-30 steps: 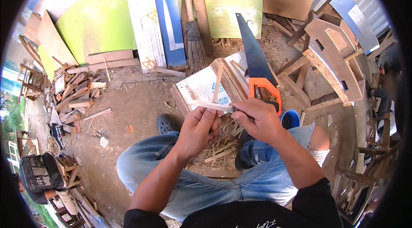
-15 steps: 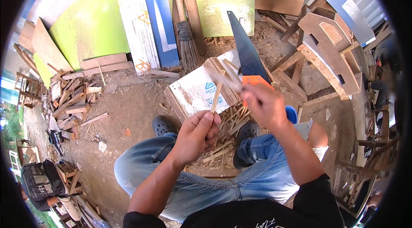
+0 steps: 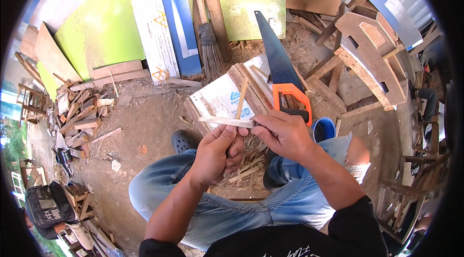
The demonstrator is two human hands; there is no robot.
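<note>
My left hand [image 3: 218, 154] is closed round the lower end of a thin wooden stick [image 3: 242, 96], which points up and away from me. In my right hand [image 3: 286, 135] is a knife [image 3: 224, 121]. Its pale, shiny blade points left and crosses the stick just above my left thumb; most of the handle is hidden in my fingers. Beyond both hands stands a wooden block with a white printed top [image 3: 212, 97]. A handsaw [image 3: 278, 58] with an orange handle lies over its right side, near my right hand.
Thin sticks and shavings [image 3: 249, 172] cover the ground between my feet. A blue cup [image 3: 324, 129] stands by my right knee. Scrap wood [image 3: 79, 112] is piled at left. A broom [image 3: 210, 49] leans on boards ahead; a wooden frame [image 3: 372, 54] stands at right. A person [image 3: 50, 208] is at far left.
My right hand has come down and nearer to me, and the blurred knife now shows plainly across the stick. My left hand still grips the stick, nearly in place.
</note>
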